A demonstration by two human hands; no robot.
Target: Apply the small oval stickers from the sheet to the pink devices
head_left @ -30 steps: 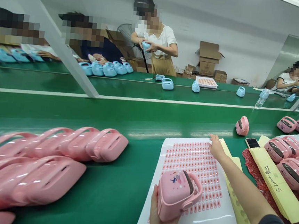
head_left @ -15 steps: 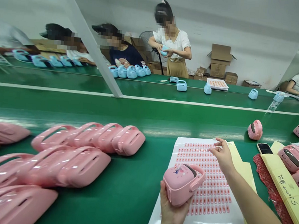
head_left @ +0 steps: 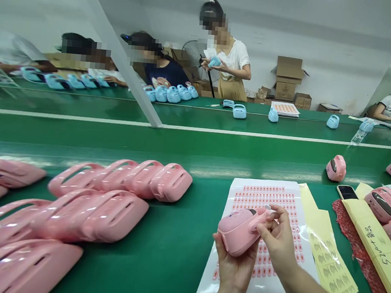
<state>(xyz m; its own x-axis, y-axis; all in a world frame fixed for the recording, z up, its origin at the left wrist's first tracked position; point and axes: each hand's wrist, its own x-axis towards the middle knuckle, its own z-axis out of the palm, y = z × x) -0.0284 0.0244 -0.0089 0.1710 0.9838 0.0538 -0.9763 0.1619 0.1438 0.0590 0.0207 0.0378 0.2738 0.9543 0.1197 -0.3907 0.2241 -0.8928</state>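
My left hand (head_left: pixel 235 264) is closed around the underside of a pink rounded plastic case (head_left: pixel 239 230) with a carry handle and a small dark window, holding it tilted above the sticker sheet. At the case's handle is my right hand (head_left: pixel 278 236), its fingers curled and its thumb touching the handle side. A small pale sticker (head_left: pixel 267 208) shows at the tip of its index finger; its print is too small to read. Beneath both hands lies a white sheet (head_left: pixel 267 184) with rows of small pink oval stickers, partly hidden by the case and hands.
Rows of pink cases (head_left: pixel 114 217) lie at the left. Yellow label sheets (head_left: pixel 334 263), a phone (head_left: pixel 346 192), a yellow paper stack (head_left: pixel 368 239) and red bubble wrap (head_left: pixel 349 224) are on the right. Beyond a white rail (head_left: pixel 217 132), several co-workers handle blue cases (head_left: pixel 172 94).
My right hand has come down from the sheet's upper right corner to the case's handle. The case has been tilted, so its printed face shows less.
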